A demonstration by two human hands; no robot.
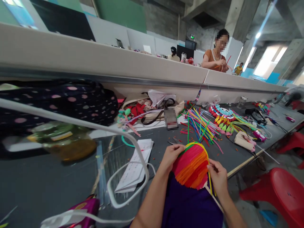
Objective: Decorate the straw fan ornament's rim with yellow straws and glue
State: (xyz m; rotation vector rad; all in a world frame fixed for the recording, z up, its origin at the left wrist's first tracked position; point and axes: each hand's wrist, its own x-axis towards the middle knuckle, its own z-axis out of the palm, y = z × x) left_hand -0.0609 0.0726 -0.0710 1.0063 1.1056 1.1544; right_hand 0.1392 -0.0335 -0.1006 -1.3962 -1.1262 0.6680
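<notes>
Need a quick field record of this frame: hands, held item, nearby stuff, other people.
left hand: grips the left edge of the woven disc
right hand: pinches the disc's right edge, by a yellow strip
disc: round, bands of pink, red and orange, green and yellow rim, held over the table edge
table: dark grey
near hands: loose coloured strips, paper sheets, white cable
left of table: jar, dotted bag
other people: one person working behind the partition
seat: red stool at right
</notes>
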